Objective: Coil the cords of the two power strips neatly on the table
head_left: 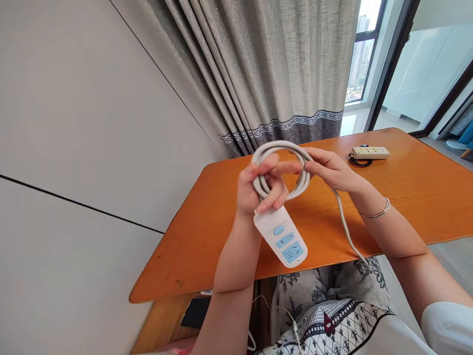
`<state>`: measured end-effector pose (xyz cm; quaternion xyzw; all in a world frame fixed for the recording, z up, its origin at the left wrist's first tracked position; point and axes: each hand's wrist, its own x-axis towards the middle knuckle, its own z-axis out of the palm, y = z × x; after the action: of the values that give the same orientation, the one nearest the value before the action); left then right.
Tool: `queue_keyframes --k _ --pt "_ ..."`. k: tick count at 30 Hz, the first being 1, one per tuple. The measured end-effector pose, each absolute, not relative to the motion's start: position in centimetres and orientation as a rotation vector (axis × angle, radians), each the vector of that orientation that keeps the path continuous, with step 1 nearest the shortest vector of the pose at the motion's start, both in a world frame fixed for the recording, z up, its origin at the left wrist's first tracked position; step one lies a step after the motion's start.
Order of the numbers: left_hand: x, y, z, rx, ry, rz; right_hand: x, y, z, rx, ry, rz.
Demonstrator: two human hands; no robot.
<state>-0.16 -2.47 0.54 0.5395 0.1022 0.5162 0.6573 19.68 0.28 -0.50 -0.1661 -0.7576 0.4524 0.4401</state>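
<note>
The left hand [248, 191] hides part of the coiled cable [280, 144]

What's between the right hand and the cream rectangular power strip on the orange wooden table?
In the head view, a coiled black cord lies beside the cream strip; from there to the right hand, only the table shows.
</note>
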Motion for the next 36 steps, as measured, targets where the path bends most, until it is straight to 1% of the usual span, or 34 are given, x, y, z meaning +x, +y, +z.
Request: queue_keyframes --k 5,7,11,14,16,19,23,25,27,31,36 --pt "-2.2 -2.5 2.7 1.303 0.399 1.611 19.2 0.8 -1.4 -0.477 -1.976 1.327" --pt "-3.0 -2.6 3.4 1.32 0.398 1.747 19.2 1.0 -1.6 -0.489 -2.002 1.447" --pt "-4.2 -2.9 4.2 1.358 0.192 1.852 19.2 0.9 -1.7 -0.464 -2.007 1.685" --pt "-4.7 -2.9 4.6 1.307 0.098 1.955 19.0 0.4 -1.8 -0.546 -2.046 1.66" --pt "-5.1 -2.7 5.0 1.171 0.049 2.087 18.7 0.0 -1.9 -0.687 -2.087 1.484" --pt "-6.2 -2.0 5.3 0.989 0.015 2.193 18.5 -0.2 -1.9 -0.916 -2.1 1.089" --pt "-7.2 -0.9 5.1 1.096 0.079 2.01 18.5 0.4 -1.8 -1.01 -2.017 0.451" --pt "-6.8 -0.7 4.6 1.18 0.116 1.922 18.4 0.4 -1.9 -1.034 -1.987 0.195" --pt "-5.8 -0.7 4.1 1.244 0.142 1.867 18.2 0.1 -2.0 -1.083 -2.067 0.059" --pt "-3.9 -0.8 2.6 1.416 0.202 1.764 17.9 -1.5 -2.0 -1.145 -2.359 -0.093" --pt "-3.1 0.0 0.9 1.682 0.343 1.645 18.5 -3.2 -1.1 -0.95 -2.4 -0.308"
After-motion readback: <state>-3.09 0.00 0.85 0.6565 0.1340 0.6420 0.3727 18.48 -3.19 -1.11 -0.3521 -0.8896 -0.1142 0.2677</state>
